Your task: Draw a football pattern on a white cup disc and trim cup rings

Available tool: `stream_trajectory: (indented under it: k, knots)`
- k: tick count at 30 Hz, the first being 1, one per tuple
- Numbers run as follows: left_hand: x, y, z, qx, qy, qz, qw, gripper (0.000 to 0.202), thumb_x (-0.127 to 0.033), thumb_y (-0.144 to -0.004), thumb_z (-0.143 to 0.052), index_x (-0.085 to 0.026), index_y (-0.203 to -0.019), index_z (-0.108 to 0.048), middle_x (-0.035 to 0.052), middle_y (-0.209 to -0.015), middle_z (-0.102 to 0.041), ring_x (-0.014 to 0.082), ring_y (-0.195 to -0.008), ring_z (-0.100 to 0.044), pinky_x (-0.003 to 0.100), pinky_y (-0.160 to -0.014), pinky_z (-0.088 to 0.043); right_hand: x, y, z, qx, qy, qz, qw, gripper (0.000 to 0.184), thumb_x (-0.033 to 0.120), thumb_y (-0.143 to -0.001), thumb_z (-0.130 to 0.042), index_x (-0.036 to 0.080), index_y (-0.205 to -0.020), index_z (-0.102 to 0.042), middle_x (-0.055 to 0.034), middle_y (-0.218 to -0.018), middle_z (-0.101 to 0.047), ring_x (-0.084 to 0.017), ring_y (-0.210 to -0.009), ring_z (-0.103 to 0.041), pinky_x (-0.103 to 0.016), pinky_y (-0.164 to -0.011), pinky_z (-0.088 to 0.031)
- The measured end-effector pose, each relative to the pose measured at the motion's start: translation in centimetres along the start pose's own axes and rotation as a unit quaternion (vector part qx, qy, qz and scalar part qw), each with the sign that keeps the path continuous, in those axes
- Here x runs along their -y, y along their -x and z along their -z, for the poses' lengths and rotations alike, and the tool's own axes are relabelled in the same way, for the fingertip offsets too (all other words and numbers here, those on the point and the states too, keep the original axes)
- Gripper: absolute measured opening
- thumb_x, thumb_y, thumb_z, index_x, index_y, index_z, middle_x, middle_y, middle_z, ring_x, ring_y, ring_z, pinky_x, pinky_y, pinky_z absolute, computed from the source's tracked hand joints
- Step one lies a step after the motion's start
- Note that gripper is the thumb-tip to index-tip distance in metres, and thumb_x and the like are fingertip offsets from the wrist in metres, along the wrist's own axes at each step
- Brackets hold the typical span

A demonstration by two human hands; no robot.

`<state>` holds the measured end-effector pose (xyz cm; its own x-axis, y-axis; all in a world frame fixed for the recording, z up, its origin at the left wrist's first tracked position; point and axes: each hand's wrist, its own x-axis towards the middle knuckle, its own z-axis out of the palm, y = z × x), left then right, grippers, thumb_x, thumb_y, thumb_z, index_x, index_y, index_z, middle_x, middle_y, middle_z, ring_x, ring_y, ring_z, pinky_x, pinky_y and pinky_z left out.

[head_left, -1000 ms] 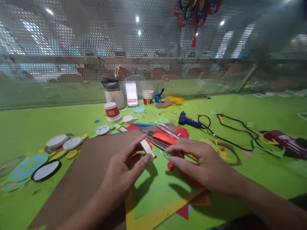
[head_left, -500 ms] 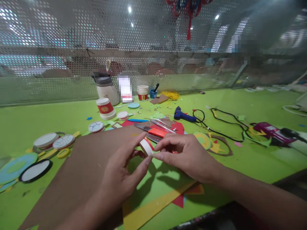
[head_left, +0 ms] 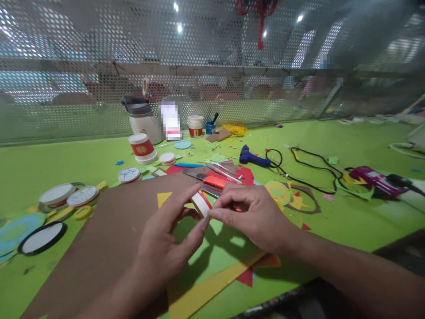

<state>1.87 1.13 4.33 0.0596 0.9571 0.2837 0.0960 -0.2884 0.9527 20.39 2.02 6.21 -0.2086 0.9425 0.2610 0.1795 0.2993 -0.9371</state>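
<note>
A short cut-off piece of paper cup (head_left: 201, 204), white with a red band, is tilted on edge above the table. My left hand (head_left: 172, 228) grips it between thumb and fingers from the left. At its right edge, my right hand (head_left: 247, 212) is closed with thumb and forefinger pinched on the rim. Just beyond the fingers lies an orange box cutter (head_left: 215, 181), its blade pointing left. Under my hands are green paper (head_left: 219, 241) and a yellow paper strip (head_left: 209, 288); brown cardboard (head_left: 113, 235) reaches out to the left.
A blue glue gun (head_left: 254, 157) with a looping black cord lies at the right, near a purple device (head_left: 373, 179). An upturned paper cup (head_left: 142, 149) and a kettle (head_left: 144, 124) stand at the back left. Round cup pieces (head_left: 83, 196) and paper rings (head_left: 20, 230) lie at the left.
The view has shifted slightly, so the table things sit a little further left and up. My hands keep the same hold on the cup piece.
</note>
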Motion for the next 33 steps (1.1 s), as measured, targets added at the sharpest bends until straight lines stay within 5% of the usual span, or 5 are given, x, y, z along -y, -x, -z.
stream_trajectory:
  k: [17,20,22,28,33]
  knots:
    - [0.0,-1.0,0.9,0.062,0.124,0.158,0.978,0.051,-0.039,-0.081,-0.086,-0.029,-0.130,-0.074,0.0097,-0.110,-0.081,0.0261,-0.090,-0.076,0.038,-0.085,-0.062,-0.4,0.2,1.5,-0.056,0.097,0.106,0.988,0.039,0.021,-0.091,-0.063,0.021,-0.055,-0.047,0.0004,-0.070,-0.055,-0.014,-0.068,-0.055,-0.029,-0.066,-0.046]
    - [0.0,-1.2,1.1,0.062,0.139,0.156,0.976,0.051,-0.040,-0.081,-0.086,-0.031,-0.129,-0.075,0.0087,-0.111,-0.081,0.0246,-0.091,-0.076,0.034,-0.083,-0.061,-0.5,0.0,2.4,-0.065,0.144,0.125,0.979,0.009,0.017,-0.087,-0.065,0.019,-0.091,-0.072,-0.0076,-0.105,-0.068,-0.021,-0.103,-0.066,-0.035,-0.090,-0.052]
    - [-0.2,-1.3,1.2,0.049,0.150,0.167,0.973,0.049,-0.040,-0.080,-0.087,-0.032,-0.127,-0.076,0.0074,-0.109,-0.082,0.0229,-0.090,-0.076,0.032,-0.084,-0.059,-0.8,-0.1,3.2,-0.055,0.211,0.104,0.970,0.036,0.020,-0.089,-0.064,0.018,-0.125,-0.070,-0.0125,-0.126,-0.067,-0.025,-0.118,-0.064,-0.041,-0.101,-0.051]
    - [-0.5,-1.7,1.6,0.016,0.236,0.175,0.956,0.047,-0.034,-0.081,-0.087,-0.030,-0.126,-0.075,0.0072,-0.123,-0.079,0.0213,-0.098,-0.075,0.031,-0.089,-0.059,-2.8,0.9,5.2,0.121,0.493,0.019,0.861,0.022,0.023,-0.097,-0.056,0.015,-0.107,-0.074,-0.0165,-0.108,-0.068,-0.035,-0.106,-0.064,-0.052,-0.089,-0.053]
    - [0.0,-2.1,1.7,-0.001,0.266,0.184,0.946,0.054,-0.032,-0.080,-0.088,-0.024,-0.131,-0.071,0.0113,-0.125,-0.078,0.0246,-0.103,-0.075,0.037,-0.095,-0.059,-3.6,1.9,5.5,0.179,0.540,0.008,0.823,0.045,0.012,-0.093,-0.055,0.024,-0.137,-0.062,-0.0104,-0.105,-0.066,-0.028,-0.092,-0.065,-0.038,-0.075,-0.050]
